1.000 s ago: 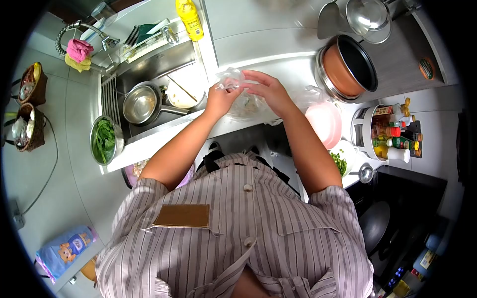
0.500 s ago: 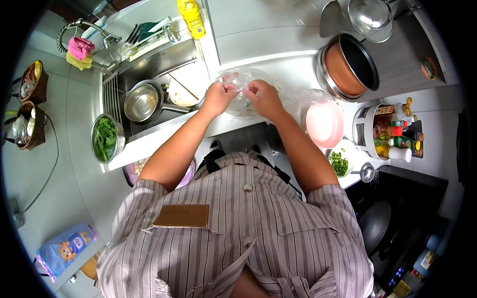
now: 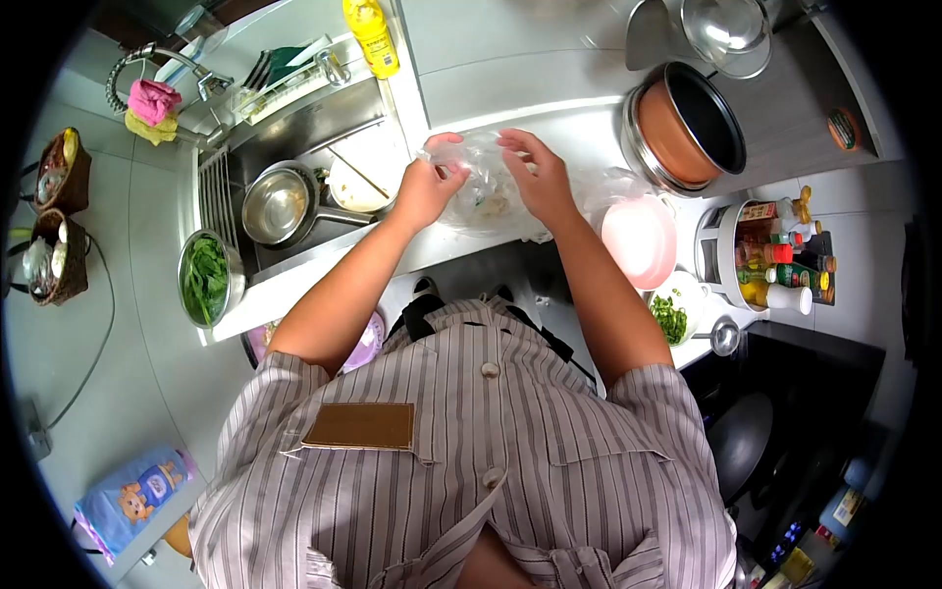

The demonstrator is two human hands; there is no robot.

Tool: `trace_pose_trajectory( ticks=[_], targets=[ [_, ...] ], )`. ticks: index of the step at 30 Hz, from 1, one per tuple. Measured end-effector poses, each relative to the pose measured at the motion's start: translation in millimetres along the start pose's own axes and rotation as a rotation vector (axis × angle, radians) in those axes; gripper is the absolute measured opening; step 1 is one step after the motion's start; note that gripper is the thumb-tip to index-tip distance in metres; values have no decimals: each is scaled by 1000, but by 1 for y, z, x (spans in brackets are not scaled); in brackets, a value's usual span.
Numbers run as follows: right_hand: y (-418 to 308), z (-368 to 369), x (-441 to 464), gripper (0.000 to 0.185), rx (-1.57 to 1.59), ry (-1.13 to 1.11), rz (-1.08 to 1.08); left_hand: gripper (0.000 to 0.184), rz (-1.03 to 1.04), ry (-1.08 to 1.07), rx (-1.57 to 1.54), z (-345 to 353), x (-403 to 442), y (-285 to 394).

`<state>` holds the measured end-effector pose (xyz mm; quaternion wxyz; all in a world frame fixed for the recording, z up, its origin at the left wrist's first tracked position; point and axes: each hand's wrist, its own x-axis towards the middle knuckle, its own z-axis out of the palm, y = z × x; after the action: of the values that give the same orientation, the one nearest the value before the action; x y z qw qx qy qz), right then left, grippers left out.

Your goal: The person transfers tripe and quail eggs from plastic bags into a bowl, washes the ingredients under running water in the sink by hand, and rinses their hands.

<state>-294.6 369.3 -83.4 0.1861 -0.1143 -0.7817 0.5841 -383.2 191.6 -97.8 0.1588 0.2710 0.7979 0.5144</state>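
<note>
A clear plastic bag [image 3: 488,191] with something pale inside, its contents hard to make out, rests on the white counter. On its left side, my left hand [image 3: 430,188] grips the rim, the thumb turned toward the bag's middle. My right hand [image 3: 542,179] is at the opposite side, fingers curved and spread apart, the tips at the bag's upper edge. More crumpled clear plastic [image 3: 608,188] lies just right of my right hand, next to a pink bowl [image 3: 639,243].
At left, the sink [image 3: 339,103] holds a steel pan [image 3: 278,204] and a white board with chopsticks. A bowl of leafy greens [image 3: 206,280] stands on the sink's near-left corner. Chopped green pieces [image 3: 669,320], stacked pots [image 3: 677,128] and a bottle rack [image 3: 721,257] are at right.
My hands have moved apart from their meeting point over the bag. The bag's top has spread wider, and my right fingers have opened.
</note>
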Motion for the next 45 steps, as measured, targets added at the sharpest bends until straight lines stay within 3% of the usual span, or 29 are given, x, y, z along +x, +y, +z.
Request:
trace_pose_trajectory(
  ticks=[3, 7, 13, 18, 21, 25, 28, 31, 33, 37, 40, 42, 45],
  targets=[
    [-5, 5, 1, 31, 200, -230, 266, 42, 142, 8, 74, 6, -2, 0],
    [4, 14, -4, 28, 11, -200, 401, 45, 162, 94, 112, 10, -3, 3],
    [6, 21, -8, 13, -221, -142, 152, 49, 69, 106, 107, 13, -5, 14],
    [10, 19, -7, 11, -187, -215, 47, 51, 117, 173, 34, 15, -5, 8],
    [10, 15, -14, 11, -174, -264, -63, 48, -8, 313, -101, 24, 2, -15],
    [11, 18, -18, 12, -137, -161, -290, 43, -172, 255, -195, 29, 10, -30],
    [4, 17, -19, 13, -35, -248, 122, 41, -78, 197, -19, 24, 11, -17],
    [13, 17, -15, 14, 416, -273, 271, 39, 72, 171, 337, 13, 11, 1],
    [13, 9, -16, 13, 246, -347, 268, 39, 100, 138, 620, 5, 18, 3],
    [-25, -10, -14, 15, -227, -390, 373, 25, 39, 172, 331, -4, 24, -2],
    [-43, -13, -14, 17, -212, -357, 290, 20, -221, 127, -142, -1, 30, -15],
    [-29, -14, -15, 16, 153, -318, 258, 18, -440, 89, -523, -6, 29, -2],
    [-6, -26, -12, 13, 511, -364, 298, 16, -473, 15, -843, -17, 34, -15]
  ],
)
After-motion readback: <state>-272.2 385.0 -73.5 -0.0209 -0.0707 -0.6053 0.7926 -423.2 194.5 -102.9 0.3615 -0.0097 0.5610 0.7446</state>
